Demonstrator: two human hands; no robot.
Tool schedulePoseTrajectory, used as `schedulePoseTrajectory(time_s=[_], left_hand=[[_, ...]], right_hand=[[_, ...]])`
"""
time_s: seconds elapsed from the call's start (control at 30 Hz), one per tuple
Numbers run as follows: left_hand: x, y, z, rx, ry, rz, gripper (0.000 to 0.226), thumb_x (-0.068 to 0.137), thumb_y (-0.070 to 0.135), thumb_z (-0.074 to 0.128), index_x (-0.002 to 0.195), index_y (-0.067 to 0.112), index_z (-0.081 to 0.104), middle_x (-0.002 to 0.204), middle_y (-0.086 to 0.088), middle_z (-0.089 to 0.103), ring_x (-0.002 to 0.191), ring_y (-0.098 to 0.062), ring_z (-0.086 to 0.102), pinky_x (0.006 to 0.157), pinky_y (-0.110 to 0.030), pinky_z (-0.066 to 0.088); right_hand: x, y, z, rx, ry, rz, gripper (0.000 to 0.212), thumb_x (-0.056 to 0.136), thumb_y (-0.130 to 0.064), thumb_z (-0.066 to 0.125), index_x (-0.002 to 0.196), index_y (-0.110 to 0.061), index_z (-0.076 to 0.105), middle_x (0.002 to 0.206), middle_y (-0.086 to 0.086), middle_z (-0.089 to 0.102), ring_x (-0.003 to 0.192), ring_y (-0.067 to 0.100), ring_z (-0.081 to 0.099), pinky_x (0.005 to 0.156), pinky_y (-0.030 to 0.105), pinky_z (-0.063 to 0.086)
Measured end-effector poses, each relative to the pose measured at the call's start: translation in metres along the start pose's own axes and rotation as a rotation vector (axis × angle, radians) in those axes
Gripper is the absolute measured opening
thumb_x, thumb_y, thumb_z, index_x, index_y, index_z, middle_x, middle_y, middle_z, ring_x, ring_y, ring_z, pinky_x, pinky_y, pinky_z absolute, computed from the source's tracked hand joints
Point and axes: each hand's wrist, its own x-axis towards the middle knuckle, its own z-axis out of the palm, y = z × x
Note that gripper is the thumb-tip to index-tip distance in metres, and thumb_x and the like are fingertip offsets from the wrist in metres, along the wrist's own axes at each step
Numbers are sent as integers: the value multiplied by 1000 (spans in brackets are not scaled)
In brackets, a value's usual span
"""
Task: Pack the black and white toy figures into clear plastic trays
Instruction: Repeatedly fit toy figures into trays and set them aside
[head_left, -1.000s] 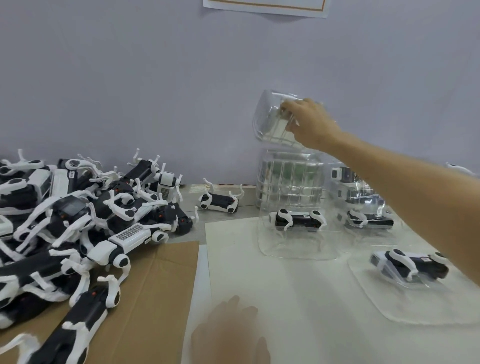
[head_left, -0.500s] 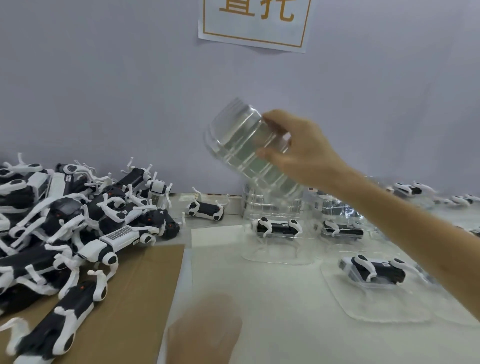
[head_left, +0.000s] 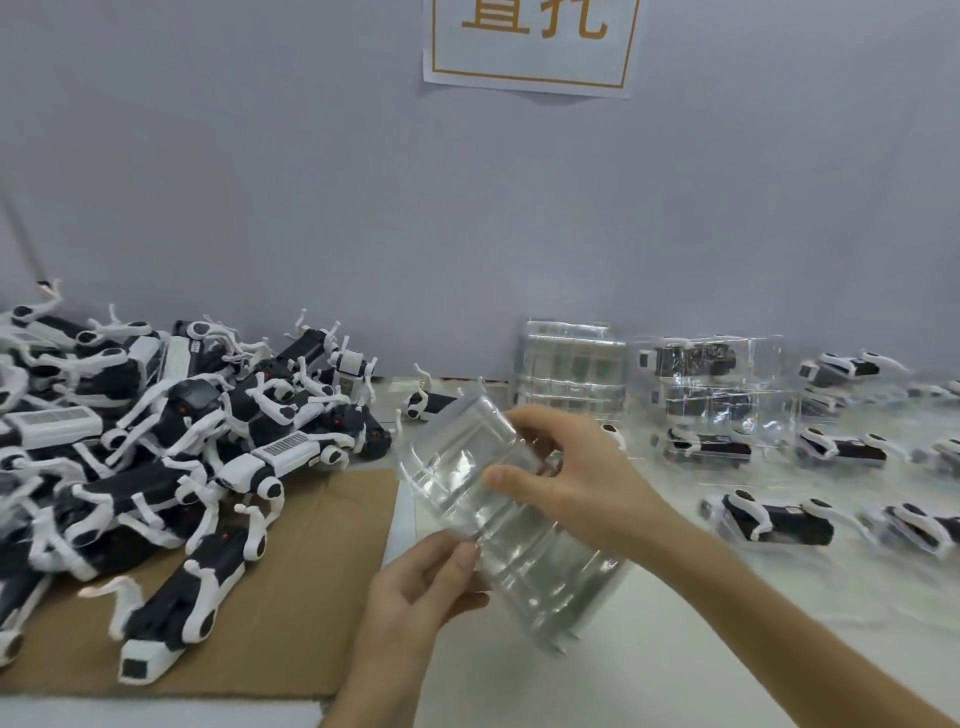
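Though see-through, the nested clear trays (head_left: 498, 525) show plainly by their ridged walls and glinting edges. They are held tilted in the air, just right of the cardboard sheet (head_left: 291, 597) and above the pale bench (head_left: 675, 654). The right hand (head_left: 576, 483) grasps the upper part of the bundle, with the thumb on the near face and the other fingers (head_left: 540, 423) curled round the far side. The left hand (head_left: 415, 597) pinches the bundle's lower left edge between thumb and curled fingers.

On the cardboard sheet lies a heap of black and white toy figures (head_left: 171, 447), their white legs sticking out every way. A lone figure (head_left: 431, 402) lies just beyond the sheet's far right corner. Further right of the cardboard sheet, against the wall (head_left: 260, 182), a stack of empty trays (head_left: 569, 374) stands upright with a filled pack (head_left: 711, 384) beside it. Well to the right of the sheet, packed figures (head_left: 774, 522) lie spread over the bench, blurred. A paper sign (head_left: 530, 47) hangs on the wall above.
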Motion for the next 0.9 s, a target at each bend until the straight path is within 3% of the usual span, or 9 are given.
schedulePoseTrajectory(time_s=[0.07,0.2,0.33,0.5,0.63,0.7,0.77,0.83,0.9], left_hand=[[0,1,-3,-21,15,9,41,60,44,78,85,11,78,73,-11,69,69,-18,67,62,-27,56],[-2,10,-5,-42,13,48,33,62,37,78,81,10,76,68,-9,66,64,-13,64,52,-24,51],[-6,13,4,-102,-13,18,6,80,16,79,85,14,79,68,-9,69,60,-17,68,57,-27,57],[-10,10,15,-200,-12,-23,23,77,16,64,94,16,79,76,-17,72,65,-24,71,60,-34,60],[-7,8,18,-226,-18,-59,31,77,16,64,106,15,76,97,-27,65,81,-39,58,61,-39,60],[-5,5,19,-235,-21,-63,30,80,13,61,105,12,76,96,-25,72,76,-39,69,60,-39,60],[-5,4,19,-243,-11,-69,28,81,11,59,103,9,75,95,-23,74,76,-38,74,58,-37,60],[-4,3,12,-271,49,-90,24,78,10,57,95,3,73,90,-24,74,71,-39,73,53,-35,59],[-1,1,2,-304,147,-128,23,75,8,56,95,-1,65,81,-22,74,63,-36,72,48,-35,58]], right_hand=[[-2,0,3,-5,2,9,26,84,-36,76,107,-25,67,96,-1,69,90,21,64,84,43,53],[-9,2,4,0,-27,35,27,86,-42,73,95,-17,64,82,3,59,72,16,51,71,32,45],[-13,-1,5,-46,-2,22,31,90,-39,69,96,-9,62,92,17,60,84,32,55,75,43,47],[-18,-8,1,-50,-10,-25,27,90,-30,71,99,-6,64,91,17,60,86,31,55,80,45,48],[-19,-8,-11,17,-9,11,20,88,-25,74,94,-9,66,88,18,60,87,36,58,82,52,51],[-16,-9,-17,-7,-27,34,22,87,-26,74,97,-8,67,90,19,62,89,37,60,85,54,51],[-11,-10,-24,-26,-15,32,16,86,-22,75,98,-13,70,89,13,68,86,29,65,82,47,55],[-1,-12,-37,5,47,11,9,88,-13,73,94,-19,71,77,-5,71,69,7,66,66,26,53],[15,-17,-62,85,155,-7,13,92,-8,67,93,-20,69,66,-14,66,56,-4,58,51,13,45]])
